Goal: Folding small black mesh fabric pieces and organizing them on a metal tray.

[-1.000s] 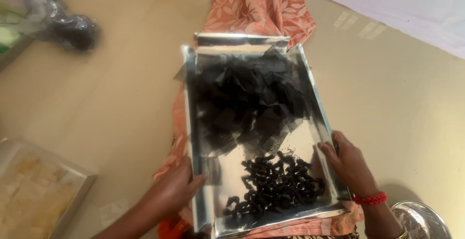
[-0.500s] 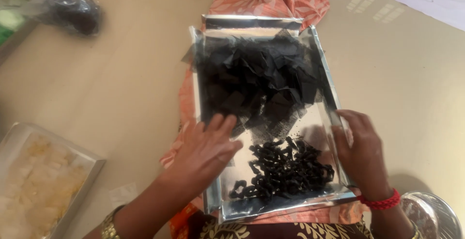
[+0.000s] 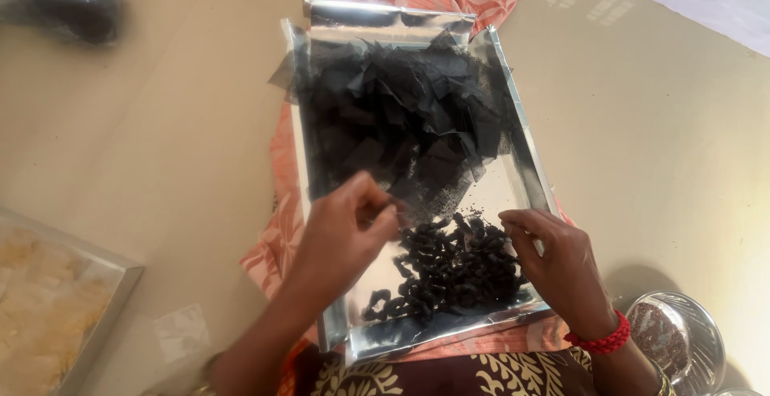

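Net squares, flimsy and light, in a foil tray point(image 3: 523, 135).
Your left hand point(image 3: 349, 231) pinches one black mesh piece point(image 3: 429, 199) at its edge; your right hand point(image 3: 557, 264) rests loosely open beside the rolled pieces point(image 3: 449, 272).

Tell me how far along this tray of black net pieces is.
Done: a heap of small rolled black pieces lies at the near end of the shiny tray. In hand: the left hand pinches a net piece at the edge of the flat pile, while the right hand rests by the rolled heap. Left: a large pile of flat net squares fills the far half, so most remains.
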